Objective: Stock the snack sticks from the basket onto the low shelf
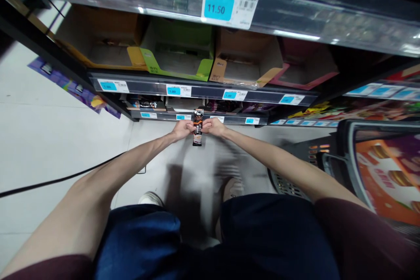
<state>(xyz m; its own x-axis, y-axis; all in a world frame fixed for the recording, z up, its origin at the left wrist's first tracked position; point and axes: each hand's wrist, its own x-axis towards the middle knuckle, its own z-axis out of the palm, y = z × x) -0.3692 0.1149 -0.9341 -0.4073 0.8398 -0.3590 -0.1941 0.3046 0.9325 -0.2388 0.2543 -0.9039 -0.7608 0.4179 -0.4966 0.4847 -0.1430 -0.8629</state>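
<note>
Between both hands is a narrow black packet (pixel 197 127) with an orange band and pale print, held upright in front of the lowest shelf. My left hand (pixel 183 129) pinches its left edge. On the opposite edge, the fingers of my right hand (pixel 214 127) are closed too. What the packet contains cannot be made out. Just behind it, the bottom shelf holds display boxes, one with dark packets (pixel 223 106) and another with a pale inside (pixel 183 105).
Above stand open cardboard display boxes, including a green one (pixel 179 65) and an orange-tan one (pixel 246 70). Price rails (pixel 203 92) run along the shelf fronts. A grey shopping basket (pixel 288 183) sits at right, holding an orange package (pixel 387 175). A black cable (pixel 62 181) crosses the left side.
</note>
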